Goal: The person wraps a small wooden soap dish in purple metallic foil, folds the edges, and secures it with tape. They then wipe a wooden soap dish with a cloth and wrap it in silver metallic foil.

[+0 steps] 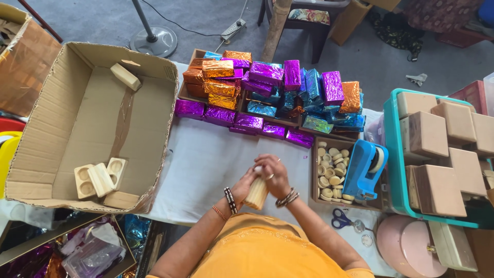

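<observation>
Wooden block [256, 194] stands upright between both hands, left hand [245, 183] cupping its side, right hand [274, 174] fingers pinching its top.

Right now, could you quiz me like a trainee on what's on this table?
1. True or false: both hands hold the pale wooden block.
2. What lies in the small tray beside the blue tape dispenser?
3. Where are the scissors: A) in the cardboard box, B) on the table below the dispenser, C) on the foil-wrapped blocks?

Key: 1 true, left hand and right hand both grip it. 2 small round wooden pieces. 3 B.
</observation>
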